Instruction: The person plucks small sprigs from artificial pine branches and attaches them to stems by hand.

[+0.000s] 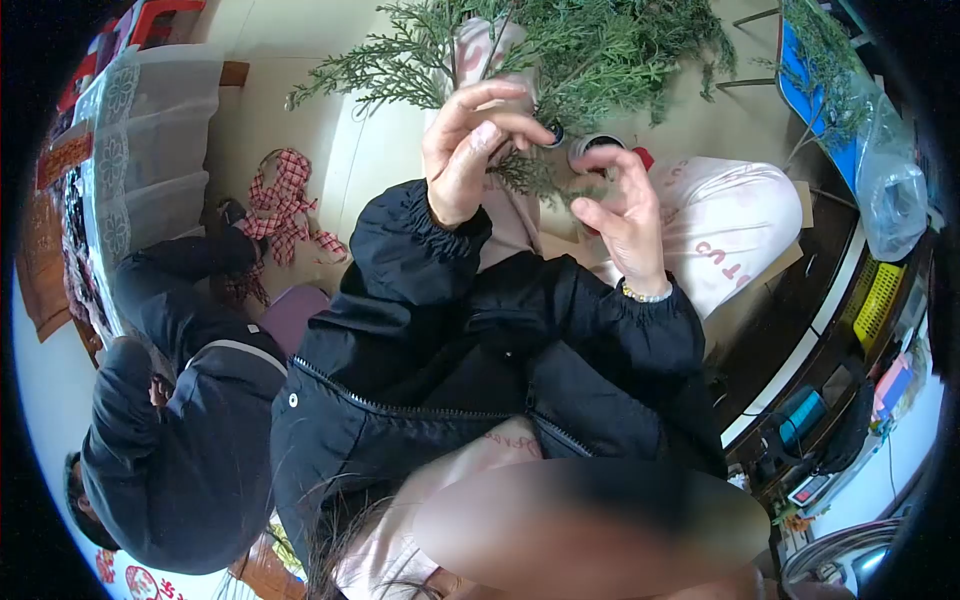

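My left hand (465, 150) is raised in front of my lap, its thumb laid against a bent finger. A thin green sprig (525, 172) shows just below these fingers, its stem running up to the pinch. Close by, my right hand (625, 205) is slightly blurred, with fingers curved and thumb apart; a blurred bit of green lies near its thumb. A small dark round object (556, 134) appears by my left fingertip; its kind is unclear. Large feathery evergreen branches (610, 60) lie across my legs and the floor beyond both hands.
A person in dark clothes (200, 440) sits at the left, near a lace-covered table (160, 140). Red checked cloth (285, 205) lies on the tiled floor. At the right are a blue board (815, 95), a clear plastic bag (890, 190) and a yellow basket (878, 305).
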A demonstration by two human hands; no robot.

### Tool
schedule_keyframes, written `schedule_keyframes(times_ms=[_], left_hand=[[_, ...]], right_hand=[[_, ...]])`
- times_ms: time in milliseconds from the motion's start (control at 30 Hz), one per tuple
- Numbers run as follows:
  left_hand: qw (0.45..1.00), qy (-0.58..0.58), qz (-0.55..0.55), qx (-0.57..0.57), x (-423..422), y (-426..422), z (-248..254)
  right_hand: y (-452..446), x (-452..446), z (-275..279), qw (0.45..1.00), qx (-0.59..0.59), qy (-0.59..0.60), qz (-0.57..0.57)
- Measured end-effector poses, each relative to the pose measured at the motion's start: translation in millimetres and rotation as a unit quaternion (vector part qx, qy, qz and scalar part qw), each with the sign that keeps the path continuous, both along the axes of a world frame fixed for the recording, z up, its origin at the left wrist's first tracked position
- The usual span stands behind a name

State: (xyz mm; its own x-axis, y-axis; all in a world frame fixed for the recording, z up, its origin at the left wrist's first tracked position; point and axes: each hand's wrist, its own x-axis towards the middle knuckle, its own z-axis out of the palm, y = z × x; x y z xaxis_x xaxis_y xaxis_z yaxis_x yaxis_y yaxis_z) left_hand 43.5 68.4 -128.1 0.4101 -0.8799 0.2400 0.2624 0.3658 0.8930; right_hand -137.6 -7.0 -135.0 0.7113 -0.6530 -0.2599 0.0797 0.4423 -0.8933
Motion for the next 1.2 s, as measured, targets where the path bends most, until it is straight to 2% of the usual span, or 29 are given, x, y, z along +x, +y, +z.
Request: schedule_keyframes(times_ms=[33, 133, 167, 233, 267, 367, 500, 600, 800, 933, 1133, 1200], left_hand=[[1.000, 0.003, -0.005, -0.007, -1.1, 0.4, 0.3], [0.991, -0.121, -0.049, 0.002, -4.3, 3.3, 6.4], [0.978, -0.190, -0.087, 0.023, 2.1, 2.2, 13.2], [0.891, -0.450, -0.063, 0.022, -0.2, -1.2, 26.7], [0.882, -0.466, -0.052, 0.041, -6.8, -0.3, 27.1], [0.875, -0.482, -0.014, 0.035, -12.0, 2.8, 14.2], [0.886, -0.462, -0.003, 0.036, -11.3, 1.9, 10.3], [0.895, -0.444, 0.001, 0.041, -12.9, 0.1, 12.1], [0.895, -0.441, 0.013, 0.058, -16.0, 0.9, 8.0], [0.895, -0.438, 0.008, 0.080, -14.9, 1.6, 7.4], [0.918, -0.381, -0.005, 0.112, -19.0, 0.2, 9.6], [0.946, -0.298, -0.038, 0.121, -19.5, -0.4, 13.5]], right_hand=[[0.5, -1.3, 4.5, 0.999, -0.023, 0.007, 0.026], [2.9, -2.3, 17.1, 0.998, -0.049, -0.029, -0.016], [2.5, -2.7, 19.9, 0.998, -0.049, -0.042, -0.024], [0.8, -2.1, 20.9, 0.996, -0.042, -0.063, -0.037], [1.6, -3.1, 20.7, 0.996, -0.037, -0.071, -0.046], [-0.5, -0.4, 21.5, 0.992, -0.043, -0.090, -0.071], [-1.3, -0.3, 27.6, 0.992, -0.058, -0.103, -0.048], [-2.5, -0.9, 31.8, 0.994, -0.016, -0.090, -0.059], [-3.7, -1.2, 25.6, 0.995, -0.054, -0.036, -0.078], [-3.1, 4.9, 28.6, 0.993, -0.016, -0.041, -0.110], [-3.1, 7.7, 30.0, 0.993, -0.017, -0.024, -0.118], [-3.1, 8.4, 33.3, 0.994, -0.021, -0.009, -0.108]])
